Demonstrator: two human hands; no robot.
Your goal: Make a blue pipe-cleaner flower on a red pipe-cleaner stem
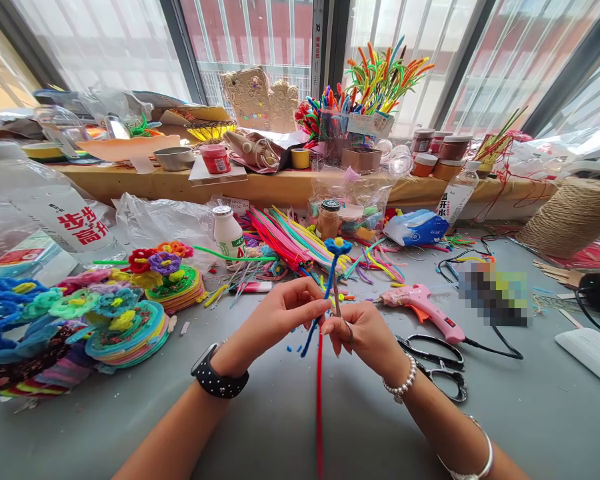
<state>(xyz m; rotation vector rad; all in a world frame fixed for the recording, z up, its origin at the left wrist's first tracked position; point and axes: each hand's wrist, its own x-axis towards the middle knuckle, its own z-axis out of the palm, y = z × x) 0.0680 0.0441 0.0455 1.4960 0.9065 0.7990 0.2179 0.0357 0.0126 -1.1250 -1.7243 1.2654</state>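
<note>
Centrally, the left hand (294, 310) pinches a blue fuzzy-wire flower (337, 249) by its slanted stem (329, 285); just beside, the right hand (363, 333) grips a slim metal tool (337, 298); a red strip (320, 393) points toward the bench's (265, 440) near edge.

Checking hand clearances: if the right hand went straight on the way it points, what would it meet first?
Probably the left hand, pinching the blue stem just ahead of the right hand; whether the two hands touch is unclear.
</note>
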